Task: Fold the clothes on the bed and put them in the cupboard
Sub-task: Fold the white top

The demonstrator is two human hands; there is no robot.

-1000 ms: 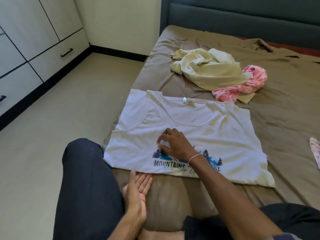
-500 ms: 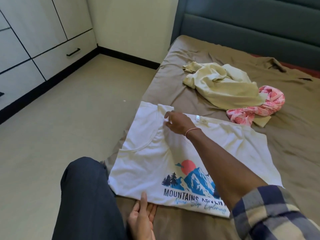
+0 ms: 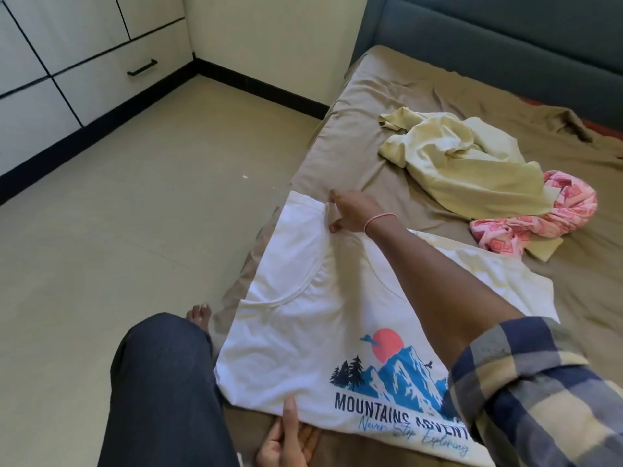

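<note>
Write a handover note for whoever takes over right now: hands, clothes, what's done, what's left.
Right hand: fingers pinch the white T-shirt at its shoulder by the bed's edge.
Left hand: at the near hem, thumb on the cloth; grip unclear.
T-shirt lies flat, print up, on the bed; no fold yet.
Cream garment and pink garment lie crumpled farther up the bed.
Left: fold all three, put them in the cupboard, now closed.

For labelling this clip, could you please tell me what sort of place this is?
Most likely a bedroom: a bed with a padded headboard, a white T-shirt spread on it, and a built-in cupboard along the wall.
</note>
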